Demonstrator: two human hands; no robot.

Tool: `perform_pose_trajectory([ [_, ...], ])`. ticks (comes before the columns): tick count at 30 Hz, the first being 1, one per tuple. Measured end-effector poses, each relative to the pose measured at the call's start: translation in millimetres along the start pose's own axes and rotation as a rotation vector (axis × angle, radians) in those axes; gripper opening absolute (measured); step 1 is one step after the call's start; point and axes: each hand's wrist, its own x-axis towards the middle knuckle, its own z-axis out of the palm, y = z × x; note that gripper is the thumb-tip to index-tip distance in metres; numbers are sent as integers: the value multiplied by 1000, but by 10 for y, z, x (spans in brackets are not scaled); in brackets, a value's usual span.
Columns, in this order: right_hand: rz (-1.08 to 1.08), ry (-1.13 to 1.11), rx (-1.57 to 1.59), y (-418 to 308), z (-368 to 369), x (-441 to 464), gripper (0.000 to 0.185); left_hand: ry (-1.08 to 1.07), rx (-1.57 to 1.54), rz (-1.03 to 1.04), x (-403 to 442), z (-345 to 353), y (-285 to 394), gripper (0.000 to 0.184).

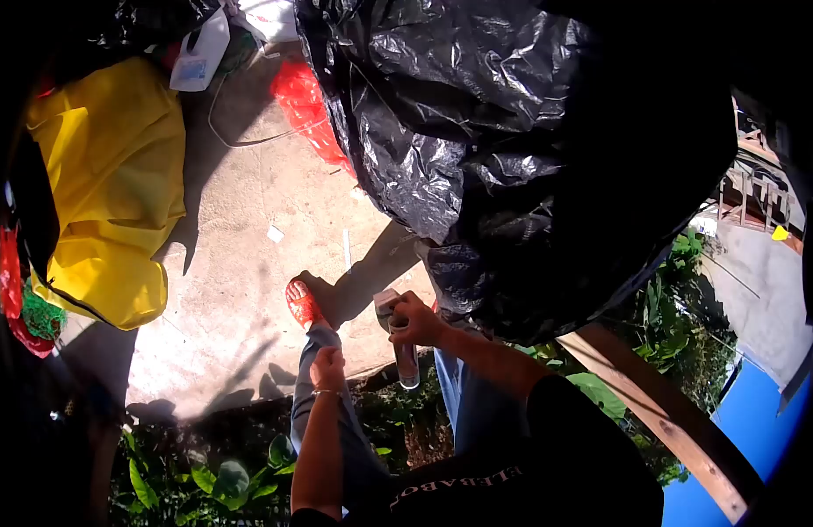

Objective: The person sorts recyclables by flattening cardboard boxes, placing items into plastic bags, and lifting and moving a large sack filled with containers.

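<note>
My right hand (413,320) is wrapped round a grey, partly see-through container (406,364), held over the gap between my legs. What the container holds is too small to tell. My left hand (327,369) is closed in a fist above my left thigh, and whether anything is inside it is hidden. A large black plastic bag (477,114) bulges just beyond my right hand, reaching from the top of the view down to my right leg.
A yellow bag (117,184) stands at the left. Near the top lie a white jug (201,54) and red plastic (308,110) on the concrete (240,307). Green plants (231,481) grow along the near edge. A wooden beam (661,413) slants at the lower right.
</note>
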Motion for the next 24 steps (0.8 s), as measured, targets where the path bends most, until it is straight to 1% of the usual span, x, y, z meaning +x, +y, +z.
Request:
perform_pose_trajectory([
  [1,-131,61,82,-145,-53,-225,36,47,37,17,-28,2,-122,18],
  [2,-267,111,156,-289,-100,-457,35,31,44,48,-166,-82,37,16],
  [3,-385,100,78,-486,-222,-674,36,23,52,70,-314,-162,164,15],
  [5,-266,89,120,-977,-545,-1183,37,3,-51,165,-566,-264,378,13],
  [7,-87,-43,-97,-1531,-1045,-1598,38,-57,-154,155,-821,-364,524,13],
  [8,-435,86,-244,-1286,-1079,-1744,33,-67,-146,146,-928,-417,532,13],
  [9,-104,203,305,-1778,-1369,-1991,34,-73,-141,138,-991,-460,556,14],
  [10,-175,240,354,-1861,-1599,-2115,37,-73,-142,148,-1008,-484,593,14],
  [11,-273,331,152,-1719,-1795,-2225,39,-71,-144,147,-1065,-517,593,15],
  [12,-219,358,200,-1806,-2072,-2357,38,-65,-148,143,-1161,-588,608,15],
  [13,-248,521,234,-1806,-2251,-2407,34,-88,-140,112,-1248,-671,735,16],
  [14,-254,488,559,-1734,-2445,-2446,31,-112,-130,74,-1343,-763,922,17],
  [15,-165,443,464,-1720,-2739,-2495,44,-136,-126,38,-1420,-831,1112,17],
  [16,-108,531,674,-2267,-2889,-2491,44,-143,-140,64,-1463,-872,1237,18],
  [17,-31,604,542,-2019,-3067,-2410,44,-156,-152,86,-1531,-925,1305,19],
  [18,-107,626,667,-1837,-3203,-2312,45,-154,-143,129,-1529,-944,1286,21],
  [19,-36,591,732,-1791,-3329,-2279,45,-144,-128,130,-1563,-978,1325,21],
  [21,-54,671,649,-1630,-3458,-2149,47,-127,-98,109,-1687,-1028,1409,22],
  [24,-66,570,731,-1633,-3381,-2251,47,-135,-132,22,-1891,-1131,1447,23],
])
